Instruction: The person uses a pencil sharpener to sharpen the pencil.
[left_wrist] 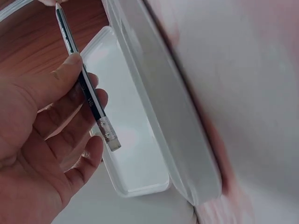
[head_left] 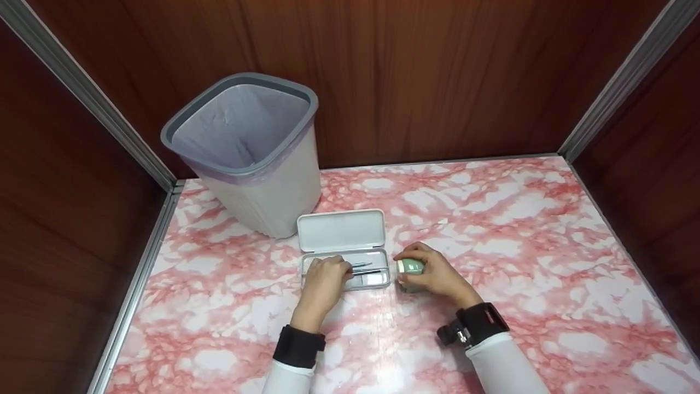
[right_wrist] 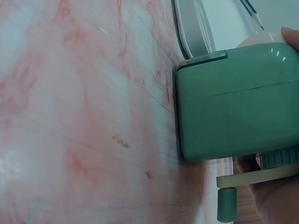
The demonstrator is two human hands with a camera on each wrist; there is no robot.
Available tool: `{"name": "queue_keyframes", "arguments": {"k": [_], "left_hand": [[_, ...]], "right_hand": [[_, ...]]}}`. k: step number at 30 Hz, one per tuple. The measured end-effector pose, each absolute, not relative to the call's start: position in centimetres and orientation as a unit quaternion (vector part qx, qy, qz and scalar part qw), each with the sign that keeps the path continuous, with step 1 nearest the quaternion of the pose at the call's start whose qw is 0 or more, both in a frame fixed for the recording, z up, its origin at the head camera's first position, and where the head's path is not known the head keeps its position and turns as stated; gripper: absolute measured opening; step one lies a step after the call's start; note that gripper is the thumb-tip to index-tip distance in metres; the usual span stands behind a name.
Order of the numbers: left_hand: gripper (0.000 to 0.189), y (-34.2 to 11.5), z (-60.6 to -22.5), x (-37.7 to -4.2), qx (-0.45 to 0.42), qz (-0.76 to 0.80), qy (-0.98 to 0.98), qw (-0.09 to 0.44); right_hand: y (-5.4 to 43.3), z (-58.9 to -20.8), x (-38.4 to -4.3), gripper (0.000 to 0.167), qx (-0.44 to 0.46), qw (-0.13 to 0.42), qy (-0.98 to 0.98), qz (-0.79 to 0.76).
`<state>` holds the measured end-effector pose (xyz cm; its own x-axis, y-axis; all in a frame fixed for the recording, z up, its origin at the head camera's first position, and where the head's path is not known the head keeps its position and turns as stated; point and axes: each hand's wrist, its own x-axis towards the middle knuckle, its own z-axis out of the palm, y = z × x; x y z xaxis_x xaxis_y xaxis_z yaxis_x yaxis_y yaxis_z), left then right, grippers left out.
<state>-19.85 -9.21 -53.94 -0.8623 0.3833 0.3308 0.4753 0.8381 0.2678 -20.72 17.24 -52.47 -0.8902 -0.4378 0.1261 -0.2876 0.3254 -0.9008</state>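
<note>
left grip [head_left: 326,276]: pinching slim striped pencil [left_wrist: 89,93] | right grip [head_left: 435,272]: grasping smooth, boxy green sharpener [right_wrist: 233,107] | oblong white case [head_left: 342,230], open

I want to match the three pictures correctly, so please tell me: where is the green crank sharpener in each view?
Head: right of centre, below the middle, the green crank sharpener is held by the right hand.
Left wrist: not in this picture.
Right wrist: large, at the right side, with its crank toward the bottom.
Shared landmark: the white case, seen in all views; the right wrist view shows only part, at the top.
</note>
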Motion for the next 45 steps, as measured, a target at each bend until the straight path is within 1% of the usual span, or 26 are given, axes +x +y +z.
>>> {"name": "queue_keyframes", "arguments": {"k": [7, 16, 24, 28, 33, 36, 45], "left_hand": [[0.008, -7.9, -54.6, -19.5, -0.244, -0.165, -0.947, 0.125], [0.008, -6.7, -54.9, -19.9, -0.256, -0.159, -0.944, 0.134], [0.01, -5.8, -55.4, -20.0, -0.264, -0.159, -0.94, 0.146], [0.008, -5.7, -55.3, -20.1, -0.275, -0.165, -0.935, 0.153], [0.007, -5.9, -55.4, -20.1, -0.286, -0.172, -0.929, 0.162], [0.007, -5.9, -55.5, -20.2, -0.294, -0.179, -0.923, 0.171], [0.004, -5.7, -56.0, -20.2, -0.304, -0.207, -0.912, 0.183]], "right_hand": [[17.3, -52.4, -20.8, 0.038, -0.218, 0.075, 0.82, -0.524], [17.2, -52.6, -20.8, 0.035, -0.217, 0.062, 0.823, -0.521], [17.8, -55.8, -22.0, 0.04, -0.204, 0.063, 0.828, -0.518], [18.0, -55.6, -22.1, 0.041, -0.214, 0.06, 0.854, -0.47], [18.0, -54.8, -21.9, 0.043, -0.221, 0.034, 0.912, -0.344], [17.9, -54.6, -22.0, 0.042, -0.219, 0.025, 0.93, -0.294], [18.2, -53.9, -22.1, 0.043, -0.222, 0.05, 0.94, -0.255]]}}
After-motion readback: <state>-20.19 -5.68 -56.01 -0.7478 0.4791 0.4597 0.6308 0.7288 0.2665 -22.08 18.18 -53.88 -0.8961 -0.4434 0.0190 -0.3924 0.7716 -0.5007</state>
